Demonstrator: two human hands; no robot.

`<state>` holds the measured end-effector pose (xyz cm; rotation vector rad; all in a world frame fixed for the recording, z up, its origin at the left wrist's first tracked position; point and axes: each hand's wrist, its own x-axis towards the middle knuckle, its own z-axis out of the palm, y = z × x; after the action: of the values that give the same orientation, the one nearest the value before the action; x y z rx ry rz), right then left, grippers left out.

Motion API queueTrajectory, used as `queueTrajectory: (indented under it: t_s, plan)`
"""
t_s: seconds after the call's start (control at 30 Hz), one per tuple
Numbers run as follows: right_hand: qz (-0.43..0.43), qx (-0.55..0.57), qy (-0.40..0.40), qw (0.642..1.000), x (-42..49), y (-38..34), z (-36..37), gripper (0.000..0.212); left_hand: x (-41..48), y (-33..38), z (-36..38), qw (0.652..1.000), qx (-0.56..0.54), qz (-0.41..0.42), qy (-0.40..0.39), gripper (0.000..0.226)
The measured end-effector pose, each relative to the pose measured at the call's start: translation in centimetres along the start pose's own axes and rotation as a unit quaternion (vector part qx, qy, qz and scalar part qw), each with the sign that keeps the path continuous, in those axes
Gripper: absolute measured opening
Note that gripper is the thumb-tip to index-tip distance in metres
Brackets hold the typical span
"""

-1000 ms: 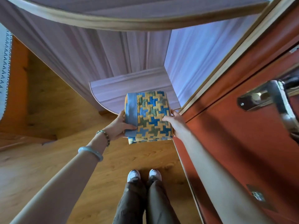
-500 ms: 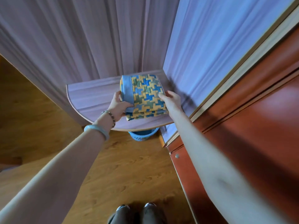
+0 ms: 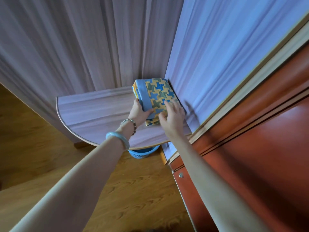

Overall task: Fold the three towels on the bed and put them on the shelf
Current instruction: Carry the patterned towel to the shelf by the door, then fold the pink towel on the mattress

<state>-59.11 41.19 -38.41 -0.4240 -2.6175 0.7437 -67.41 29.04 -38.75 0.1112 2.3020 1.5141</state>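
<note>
A folded stack of towels (image 3: pixel 157 92), yellow, blue and green patterned with a plain blue band, lies on the rounded pale-wood shelf (image 3: pixel 93 113), pushed into its back right corner against the panels. My left hand (image 3: pixel 139 113) grips the stack's near left edge, thumb on the blue band. My right hand (image 3: pixel 172 114) hovers over the near right part of the stack, fingers spread and blurred; whether it touches the cloth I cannot tell. How many towels are in the stack is unclear.
A reddish-brown cabinet (image 3: pixel 250 148) stands close on the right. A blue plastic basket (image 3: pixel 143 152) sits on the wooden floor (image 3: pixel 41 156) under the shelf's front edge. Pale wood panels (image 3: pixel 83 47) wall the shelf behind and to the right.
The towel stack has slid from the shelf's front toward its back right corner. My right hand has come off the stack's side and now spreads above it.
</note>
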Motion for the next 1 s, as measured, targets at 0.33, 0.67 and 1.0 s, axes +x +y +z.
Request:
queueTrajectory:
  t_s: [0.33, 0.67, 1.0]
  plan:
    - [-0.017, -0.15, -0.283, 0.947, -3.1, -2.2, -3.9, 0.076, -8.3, 0.1, -5.8, 0.959, 0.277, 0.021, 0.059, 0.082]
    - [-0.096, -0.015, -0.414, 0.905, -7.1, -23.6, -18.7, 0.081, -24.9, 10.5, -19.6, 0.944, 0.32, 0.039, 0.067, 0.092]
    - [-0.226, 0.215, -0.448, 0.838, -7.1, -42.5, -27.9, 0.087, -43.2, 18.0, -33.9, 0.968, 0.045, 0.07, 0.235, 0.106]
